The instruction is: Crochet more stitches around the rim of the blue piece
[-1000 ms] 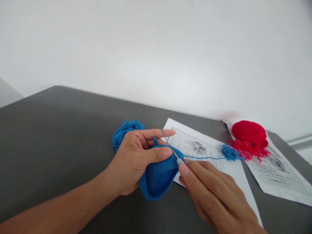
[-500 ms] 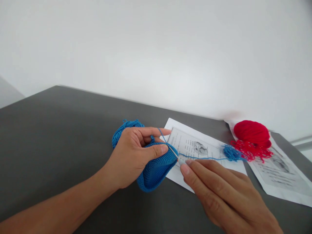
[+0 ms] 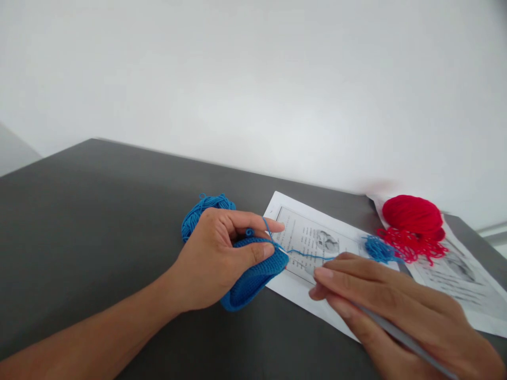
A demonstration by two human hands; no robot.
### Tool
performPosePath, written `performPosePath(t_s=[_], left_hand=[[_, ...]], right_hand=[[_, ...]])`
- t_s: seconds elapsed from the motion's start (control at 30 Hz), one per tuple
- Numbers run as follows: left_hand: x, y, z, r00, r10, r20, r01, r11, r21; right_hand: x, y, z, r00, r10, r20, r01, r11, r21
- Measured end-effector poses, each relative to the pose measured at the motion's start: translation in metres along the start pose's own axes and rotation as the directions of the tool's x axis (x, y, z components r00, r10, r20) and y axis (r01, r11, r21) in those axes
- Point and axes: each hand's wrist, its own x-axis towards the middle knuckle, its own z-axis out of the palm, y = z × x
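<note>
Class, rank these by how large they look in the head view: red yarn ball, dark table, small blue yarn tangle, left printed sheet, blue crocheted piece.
Dark table
Left printed sheet
Red yarn ball and blue crocheted piece: too alike to rank
Small blue yarn tangle

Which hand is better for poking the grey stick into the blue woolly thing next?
Probably the right hand: it holds the grey stick, while the left hand pinches the blue woolly thing.
</note>
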Motion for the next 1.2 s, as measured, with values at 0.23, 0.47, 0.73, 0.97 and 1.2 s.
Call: performPosePath(t_s=[0.23, 0.47, 0.73, 0.97, 1.2], left_hand=[[-0.009, 0.001, 0.016, 0.996, 0.046, -0.072, -0.045, 0.999, 0.009], [-0.017, 0.002, 0.025, 0.991, -0.05, -0.127, 0.05, 0.999, 0.003], [-0.017, 0.006, 0.028, 0.975, -0.035, -0.22, 0.031, 0.999, -0.019], [-0.018, 0.002, 0.031, 0.976, -0.123, -0.182, 0.091, 0.98, -0.176], [-0.018, 0.001, 0.033, 0.962, -0.227, -0.153, 0.138, 0.884, -0.446]], right_hand=[[0.001, 0.003, 0.041, 0.776, 0.623, 0.099, -0.403, 0.369, 0.837], [-0.001, -0.003, 0.051, 0.948, 0.245, -0.205, -0.171, 0.932, 0.32], [-0.005, -0.004, 0.052, 0.966, 0.133, -0.22, -0.096, 0.981, 0.171], [-0.011, -0.005, 0.049, 0.986, 0.008, -0.169, -0.009, 1.0, -0.001], [-0.01, -0.006, 0.045, 0.976, -0.194, -0.102, 0.164, 0.955, -0.249]])
